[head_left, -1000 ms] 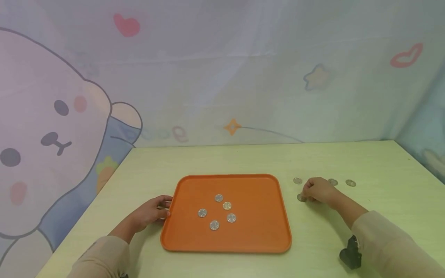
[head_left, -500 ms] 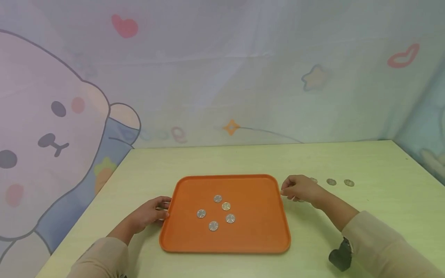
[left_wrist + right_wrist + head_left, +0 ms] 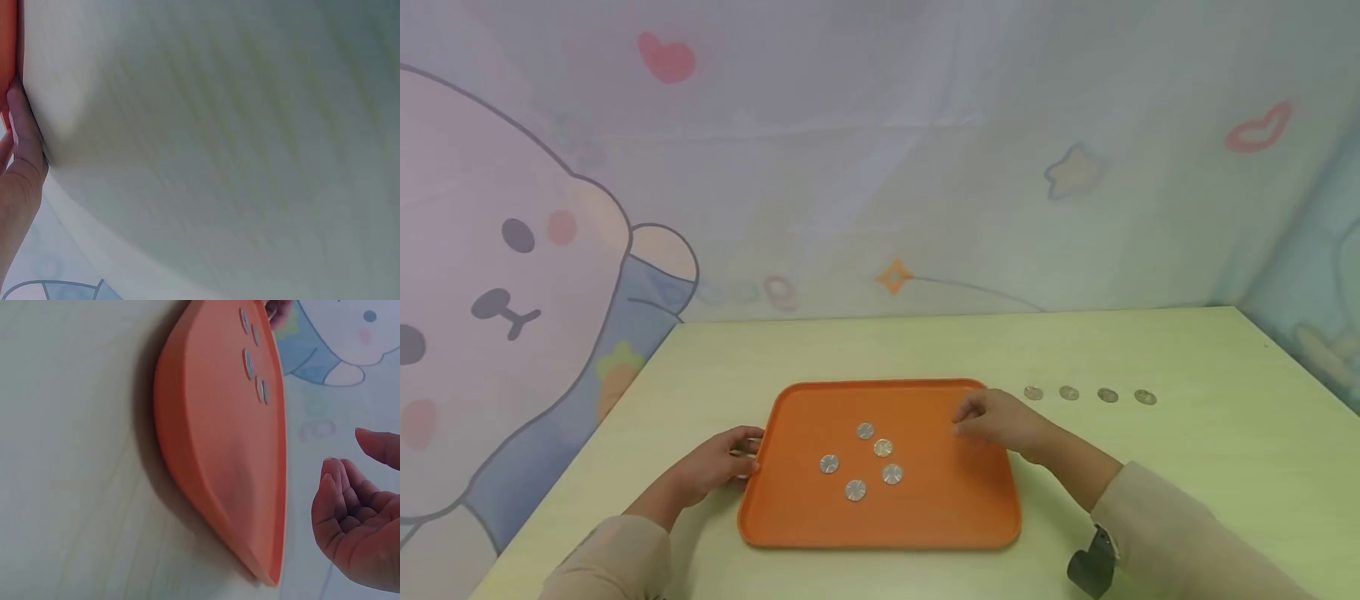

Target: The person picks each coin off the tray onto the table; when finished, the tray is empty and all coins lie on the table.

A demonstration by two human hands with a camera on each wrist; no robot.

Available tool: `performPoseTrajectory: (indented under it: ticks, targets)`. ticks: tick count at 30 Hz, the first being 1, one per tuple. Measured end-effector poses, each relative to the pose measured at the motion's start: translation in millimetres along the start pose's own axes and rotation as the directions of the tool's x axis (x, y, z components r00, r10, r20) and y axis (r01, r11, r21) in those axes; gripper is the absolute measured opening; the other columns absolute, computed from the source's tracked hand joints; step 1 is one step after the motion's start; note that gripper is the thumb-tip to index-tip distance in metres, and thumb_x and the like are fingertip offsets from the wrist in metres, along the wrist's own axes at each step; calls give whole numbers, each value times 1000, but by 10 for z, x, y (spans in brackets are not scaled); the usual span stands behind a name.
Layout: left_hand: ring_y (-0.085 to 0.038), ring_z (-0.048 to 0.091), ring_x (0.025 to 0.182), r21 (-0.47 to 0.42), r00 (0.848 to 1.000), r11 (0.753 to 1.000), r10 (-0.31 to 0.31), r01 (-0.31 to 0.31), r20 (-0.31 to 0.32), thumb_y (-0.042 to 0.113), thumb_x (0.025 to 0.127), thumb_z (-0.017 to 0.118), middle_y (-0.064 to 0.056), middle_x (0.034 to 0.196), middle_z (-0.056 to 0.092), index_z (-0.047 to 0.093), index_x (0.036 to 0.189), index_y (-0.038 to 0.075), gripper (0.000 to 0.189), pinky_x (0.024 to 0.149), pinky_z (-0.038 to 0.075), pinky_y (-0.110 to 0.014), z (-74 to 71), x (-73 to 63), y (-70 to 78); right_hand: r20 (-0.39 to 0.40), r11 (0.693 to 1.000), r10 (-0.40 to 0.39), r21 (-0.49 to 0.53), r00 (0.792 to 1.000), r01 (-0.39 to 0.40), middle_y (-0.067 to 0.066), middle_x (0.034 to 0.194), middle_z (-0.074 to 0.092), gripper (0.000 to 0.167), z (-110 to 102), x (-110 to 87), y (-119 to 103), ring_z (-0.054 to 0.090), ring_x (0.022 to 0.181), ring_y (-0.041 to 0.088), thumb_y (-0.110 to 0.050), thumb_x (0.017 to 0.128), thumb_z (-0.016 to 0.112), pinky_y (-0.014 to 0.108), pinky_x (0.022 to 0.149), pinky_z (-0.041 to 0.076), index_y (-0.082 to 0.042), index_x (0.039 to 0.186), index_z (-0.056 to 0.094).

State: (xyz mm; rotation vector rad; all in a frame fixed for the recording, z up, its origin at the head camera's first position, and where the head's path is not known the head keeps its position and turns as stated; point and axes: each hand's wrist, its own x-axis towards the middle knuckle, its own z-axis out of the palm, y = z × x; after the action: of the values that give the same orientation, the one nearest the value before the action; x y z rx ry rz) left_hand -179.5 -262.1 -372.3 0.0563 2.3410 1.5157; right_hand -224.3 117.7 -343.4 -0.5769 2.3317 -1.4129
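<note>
An orange tray (image 3: 880, 521) lies on the table, with several coins (image 3: 855, 490) spread over its middle and left part. At the tray's left edge my left hand (image 3: 715, 462) holds the rim, thumb and fingers against it; the left wrist view shows only part of this left hand (image 3: 25, 150) beside the orange edge. My right hand (image 3: 1000, 421) hovers over the tray's right side, palm down. In the right wrist view the right hand (image 3: 362, 531) has loosely bent fingers, the thumb apart from them, and no coin visible between.
Several more coins (image 3: 1107, 395) form a row on the pale table (image 3: 1187, 483), right of the tray near the back. A printed cloth (image 3: 850, 167) hangs behind the table. On my right sleeve (image 3: 1165, 525) sits a dark wrist device (image 3: 1093, 567).
My right hand has moved left from a coin on the table to above the tray. That coin is now out of sight near my right wrist. My left hand stays at the rim.
</note>
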Motion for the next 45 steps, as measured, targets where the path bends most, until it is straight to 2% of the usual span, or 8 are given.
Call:
performPoseTrajectory:
  ticks: [5, 10, 18, 28, 31, 38, 45]
  targets:
    - [-21, 51, 86, -10, 1000, 1000, 0, 0, 1, -4, 80, 49, -21, 110, 42, 31, 123, -11, 46, 73, 47, -36, -6, 5, -4, 12, 1000, -28, -6, 1000, 28, 5, 78, 53, 17, 166, 60, -57, 48, 69, 16, -9, 76, 60, 29, 62, 42, 3, 87, 56]
    - [-21, 51, 84, -13, 1000, 1000, 3, -3, 4, -4, 80, 48, -21, 110, 42, 30, 122, -12, 47, 72, 47, -36, -7, 14, -6, 25, 999, -36, -27, 999, 37, 3, 72, 54, 20, 314, 121, -107, 47, 62, 14, -8, 73, 62, 27, 56, 42, 5, 88, 58]
    - [-21, 51, 84, -12, 1000, 1000, -21, 21, -11, -4, 80, 49, -20, 110, 42, 31, 123, -10, 47, 72, 47, -37, -5, 8, -17, 34, 994, -42, -100, 999, 45, 0, 72, 56, 16, 492, 178, -138, 50, 63, 13, -11, 72, 65, 26, 57, 43, -2, 84, 61]
    - [-21, 51, 84, -19, 1000, 1000, -12, 12, 3, -4, 80, 49, -20, 110, 42, 30, 123, -11, 48, 72, 47, -36, -8, -2, -10, 137, 1000, 6, -5, 990, -5, 3, 73, 57, 21, 606, 253, -101, 54, 65, 17, -8, 73, 65, 28, 59, 45, 1, 90, 56]
    - [-21, 52, 84, -26, 1000, 1000, -6, 7, 13, -4, 80, 49, -20, 110, 42, 30, 123, -11, 48, 72, 47, -37, -11, -4, -14, 148, 1000, 9, -15, 989, -7, 2, 71, 56, 18, 629, 267, -105, 54, 64, 16, -5, 73, 63, 28, 59, 45, 2, 88, 56]
    - [-21, 52, 84, -31, 1000, 999, -18, 18, 16, -4, 80, 49, -20, 110, 42, 30, 123, -11, 48, 72, 47, -37, 2, -4, -17, 131, 992, 15, -129, 991, 2, 0, 64, 50, 14, 677, 293, -84, 43, 55, 11, -1, 69, 62, 23, 51, 37, -1, 82, 57]
    - [-21, 51, 83, -21, 1000, 1000, -16, 16, 3, -4, 80, 49, -20, 109, 42, 31, 123, -10, 47, 71, 47, -37, -12, 4, -22, 136, 954, -6, -295, 991, 46, -1, 66, 49, 11, 732, 332, -91, 44, 60, 13, -5, 70, 63, 24, 55, 38, -8, 79, 58]
